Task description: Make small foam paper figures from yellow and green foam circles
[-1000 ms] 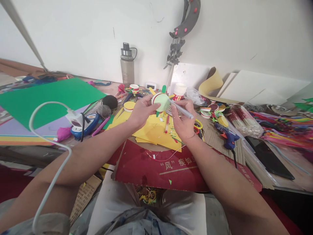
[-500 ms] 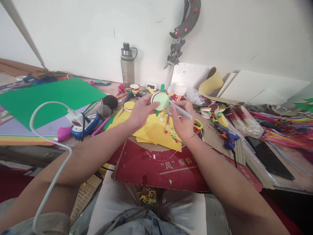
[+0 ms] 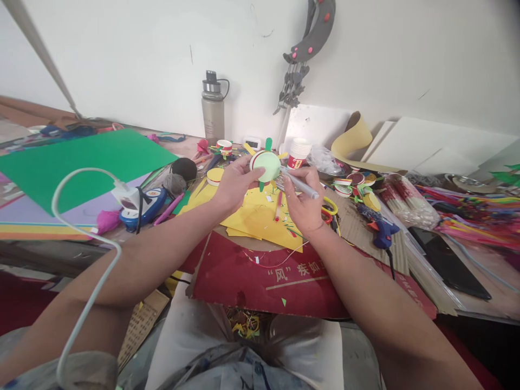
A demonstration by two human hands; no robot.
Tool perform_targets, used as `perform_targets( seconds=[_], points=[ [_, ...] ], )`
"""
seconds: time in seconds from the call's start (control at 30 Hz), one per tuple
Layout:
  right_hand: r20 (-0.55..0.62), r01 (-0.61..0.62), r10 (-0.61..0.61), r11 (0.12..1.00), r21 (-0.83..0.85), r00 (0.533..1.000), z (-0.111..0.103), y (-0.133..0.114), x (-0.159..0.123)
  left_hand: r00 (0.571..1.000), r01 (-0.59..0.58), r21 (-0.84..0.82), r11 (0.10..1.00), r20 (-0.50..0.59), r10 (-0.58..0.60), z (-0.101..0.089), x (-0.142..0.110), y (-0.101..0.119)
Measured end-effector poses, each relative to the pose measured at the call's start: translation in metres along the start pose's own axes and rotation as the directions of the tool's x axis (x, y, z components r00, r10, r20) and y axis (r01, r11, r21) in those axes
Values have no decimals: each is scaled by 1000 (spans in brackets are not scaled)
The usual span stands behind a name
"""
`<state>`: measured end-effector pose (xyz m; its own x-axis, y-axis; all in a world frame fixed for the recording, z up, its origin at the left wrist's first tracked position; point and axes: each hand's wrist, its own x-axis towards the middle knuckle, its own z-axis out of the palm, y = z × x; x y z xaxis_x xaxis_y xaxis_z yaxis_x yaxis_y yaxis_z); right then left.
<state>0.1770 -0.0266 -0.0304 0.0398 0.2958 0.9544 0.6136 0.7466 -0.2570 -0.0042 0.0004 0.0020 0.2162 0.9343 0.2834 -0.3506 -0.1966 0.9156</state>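
My left hand [image 3: 235, 187] grips a round paper craft [image 3: 267, 165] by its left side, thumb on its pale green face. The craft has a white and red rim, with green and yellow tabs sticking out around it. In my right hand [image 3: 304, 197] is a light grey pen [image 3: 303, 186], its front end pointing at the craft's right edge. Whether the tip touches the paper I cannot tell. Below both hands lie yellow paper sheets [image 3: 247, 216] strewn with small scraps, and a thin red-ended pen [image 3: 278, 207].
A grey bottle [image 3: 213, 114] stands by the wall, with stacked paper cups [image 3: 299, 151] to its right. Yellow-handled scissors [image 3: 330, 206], a blue glue gun [image 3: 383, 233] and a black phone [image 3: 447, 260] lie at right. A white cable [image 3: 87, 303] crosses over my left arm.
The round craft has turned and shifted very slightly in my left hand. My right hand and its pen have tilted a little; the whole view has moved slightly.
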Motion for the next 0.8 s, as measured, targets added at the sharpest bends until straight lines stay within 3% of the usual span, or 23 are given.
perform_targets(
  seconds=[0.8],
  points=[
    [67,-60,58,997,38,996,1,-2,-4,999,-5,-21,1000,-36,4,2,-1,2]
  ],
)
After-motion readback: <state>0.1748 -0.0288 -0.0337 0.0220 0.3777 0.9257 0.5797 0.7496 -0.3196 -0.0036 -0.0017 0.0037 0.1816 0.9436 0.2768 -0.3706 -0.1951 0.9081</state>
